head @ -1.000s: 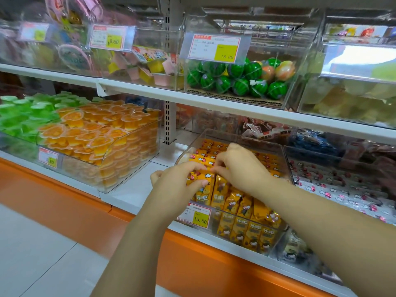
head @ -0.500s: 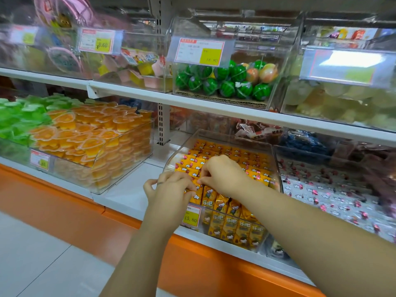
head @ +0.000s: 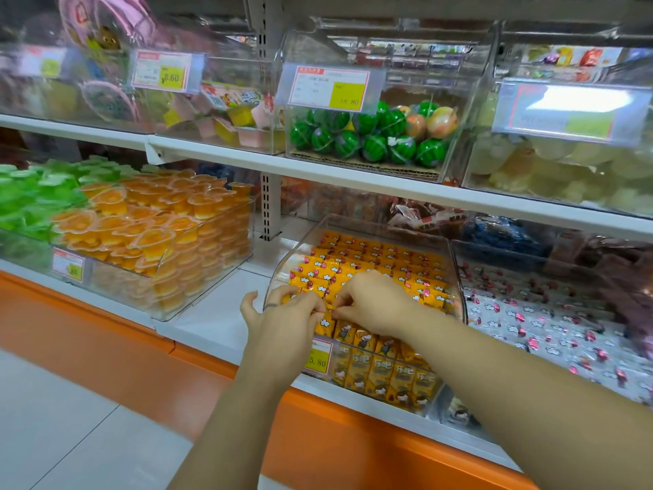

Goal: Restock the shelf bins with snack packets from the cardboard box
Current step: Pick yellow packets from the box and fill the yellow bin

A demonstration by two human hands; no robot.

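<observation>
A clear plastic bin (head: 456, 281) on the lower shelf holds rows of yellow snack packets (head: 381, 259). Both hands meet at the bin's front left corner. My left hand (head: 282, 320) pinches a yellow packet at the front row, thumb and fingers closed on it. My right hand (head: 371, 302) rests on the packets beside it, fingertips pressing the same front row. Whether the right hand grips a packet is hidden by its fingers. The cardboard box is out of view.
A bin of orange and green jelly cups (head: 152, 242) stands to the left, a bin of white packets (head: 551, 320) to the right. The upper shelf (head: 318, 171) carries watermelon-ball and jelly bins. An orange base panel (head: 141, 351) runs below; grey floor lies at the lower left.
Both hands slid toward the bin's front edge and came closer together on the front row of packets. The camera shifted slightly right and nearer.
</observation>
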